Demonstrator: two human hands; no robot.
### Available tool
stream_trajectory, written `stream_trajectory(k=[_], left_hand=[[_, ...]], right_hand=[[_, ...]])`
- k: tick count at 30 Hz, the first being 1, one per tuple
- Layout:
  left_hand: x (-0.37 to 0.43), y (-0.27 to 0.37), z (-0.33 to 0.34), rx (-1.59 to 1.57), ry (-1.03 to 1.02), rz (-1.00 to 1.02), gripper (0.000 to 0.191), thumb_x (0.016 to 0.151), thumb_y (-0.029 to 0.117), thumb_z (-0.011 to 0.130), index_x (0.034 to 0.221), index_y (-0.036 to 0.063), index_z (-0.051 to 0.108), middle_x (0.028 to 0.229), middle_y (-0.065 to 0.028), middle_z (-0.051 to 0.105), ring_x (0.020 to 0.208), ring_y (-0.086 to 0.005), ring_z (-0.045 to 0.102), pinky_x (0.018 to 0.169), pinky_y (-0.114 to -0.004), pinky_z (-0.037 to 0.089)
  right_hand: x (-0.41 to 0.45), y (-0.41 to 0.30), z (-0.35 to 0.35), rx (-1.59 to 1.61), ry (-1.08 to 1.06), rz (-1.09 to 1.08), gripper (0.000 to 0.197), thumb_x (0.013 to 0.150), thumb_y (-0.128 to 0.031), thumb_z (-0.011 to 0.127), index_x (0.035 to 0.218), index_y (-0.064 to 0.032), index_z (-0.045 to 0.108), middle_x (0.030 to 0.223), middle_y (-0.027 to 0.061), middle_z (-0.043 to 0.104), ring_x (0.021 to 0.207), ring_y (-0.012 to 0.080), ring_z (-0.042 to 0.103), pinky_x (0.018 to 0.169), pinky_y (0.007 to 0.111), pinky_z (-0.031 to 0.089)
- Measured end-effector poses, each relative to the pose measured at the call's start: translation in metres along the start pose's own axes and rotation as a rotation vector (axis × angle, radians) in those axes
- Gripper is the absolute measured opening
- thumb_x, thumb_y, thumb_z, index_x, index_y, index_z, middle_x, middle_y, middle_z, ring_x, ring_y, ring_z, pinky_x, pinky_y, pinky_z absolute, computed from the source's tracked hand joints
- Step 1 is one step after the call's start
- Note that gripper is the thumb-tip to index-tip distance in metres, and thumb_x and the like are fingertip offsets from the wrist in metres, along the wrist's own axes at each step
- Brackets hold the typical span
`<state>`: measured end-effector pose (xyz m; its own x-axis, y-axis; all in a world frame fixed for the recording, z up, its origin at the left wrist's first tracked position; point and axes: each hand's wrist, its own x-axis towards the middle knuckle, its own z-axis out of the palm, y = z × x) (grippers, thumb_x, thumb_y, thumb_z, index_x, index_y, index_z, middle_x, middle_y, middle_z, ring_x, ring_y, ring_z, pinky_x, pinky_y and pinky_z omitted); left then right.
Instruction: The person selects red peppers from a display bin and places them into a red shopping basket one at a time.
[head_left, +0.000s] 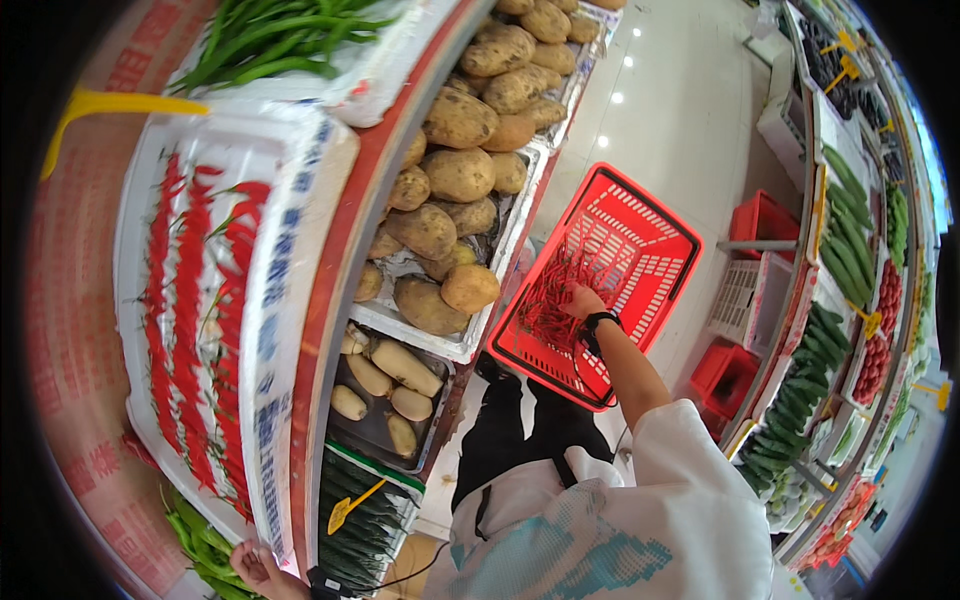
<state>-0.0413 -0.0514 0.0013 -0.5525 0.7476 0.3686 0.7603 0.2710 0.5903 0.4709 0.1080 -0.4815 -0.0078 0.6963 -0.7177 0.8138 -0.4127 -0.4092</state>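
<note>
My right hand (583, 302), with a black band at the wrist, reaches into a red plastic shopping basket (679, 289) and rests on a heap of thin red chili peppers (551, 292); its fingertips are partly lost among them, so a grip cannot be told. At the bottom left, my left hand (257, 564) is at the lower end of a white foam box (274, 315), beside some green peppers (196, 536). Its fingers are loosely bent, with nothing seen in them. Rows of red chili peppers (191, 300) lie in that foam box.
Potatoes (457, 176) fill foam boxes between the shelf edge and the basket. Below them are a tray of pale root segments (405, 367) and cucumbers (360, 517). Long green peppers (277, 45) lie at the top left. Across the tiled floor (660, 127) stands another vegetable shelf (806, 247).
</note>
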Motion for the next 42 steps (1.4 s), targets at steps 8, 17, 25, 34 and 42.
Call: stream_trajectory(k=[8, 17, 25, 34, 42], left_hand=[[-0.007, 0.003, 0.016, -0.054, 0.155, -0.091, 0.022, 0.079, 0.013, 0.065, 0.095, -0.0008, 0.058, 0.089, -0.0106, 0.057, 0.077, -0.0206, 0.051, 0.070, -0.033, 0.041], [-0.002, 0.002, 0.021, -0.044, 0.154, -0.113, 0.021, 0.079, 0.016, 0.062, 0.095, 0.0019, 0.058, 0.092, -0.0116, 0.057, 0.078, -0.0216, 0.051, 0.067, -0.034, 0.041], [-0.005, -0.012, 0.012, -0.114, 0.176, -0.102, 0.022, 0.083, 0.019, 0.064, 0.096, 0.0024, 0.057, 0.090, -0.0119, 0.057, 0.075, -0.0212, 0.050, 0.065, -0.033, 0.040], [-0.004, -0.016, 0.006, -0.103, 0.170, -0.104, 0.025, 0.082, 0.020, 0.064, 0.097, 0.0019, 0.057, 0.093, -0.0124, 0.057, 0.077, -0.0219, 0.052, 0.067, -0.034, 0.042], [-0.004, -0.011, 0.001, -0.219, 0.112, -0.090, 0.025, 0.083, 0.019, 0.062, 0.097, -0.0015, 0.056, 0.093, -0.0152, 0.059, 0.083, -0.0248, 0.056, 0.075, -0.035, 0.046]], right_hand=[[0.025, -0.005, 0.046, -0.120, 0.027, 0.159, 0.054, 0.072, -0.025, 0.071, 0.118, -0.0080, 0.049, 0.125, 0.0178, 0.046, 0.113, 0.0367, 0.050, 0.088, 0.044, 0.049], [0.030, 0.017, 0.069, -0.399, -0.025, 0.102, 0.030, 0.090, -0.025, 0.046, 0.117, -0.0191, 0.058, 0.121, 0.0115, 0.049, 0.107, 0.0295, 0.056, 0.083, 0.039, 0.050], [0.030, 0.014, 0.067, -0.499, -0.230, 0.093, 0.043, 0.081, -0.031, 0.058, 0.122, -0.0178, 0.054, 0.126, 0.0110, 0.055, 0.106, 0.0246, 0.061, 0.080, 0.038, 0.052], [0.016, 0.025, 0.060, -0.122, -0.181, -0.058, 0.042, 0.076, -0.032, 0.064, 0.109, -0.0061, 0.059, 0.104, 0.0188, 0.063, 0.099, 0.0327, 0.061, 0.083, 0.040, 0.049], [-0.023, 0.022, 0.020, 0.113, 0.143, -0.092, 0.038, 0.090, -0.035, 0.053, 0.105, 0.0003, 0.050, 0.089, 0.0227, 0.063, 0.086, 0.0356, 0.063, 0.075, 0.043, 0.049]])
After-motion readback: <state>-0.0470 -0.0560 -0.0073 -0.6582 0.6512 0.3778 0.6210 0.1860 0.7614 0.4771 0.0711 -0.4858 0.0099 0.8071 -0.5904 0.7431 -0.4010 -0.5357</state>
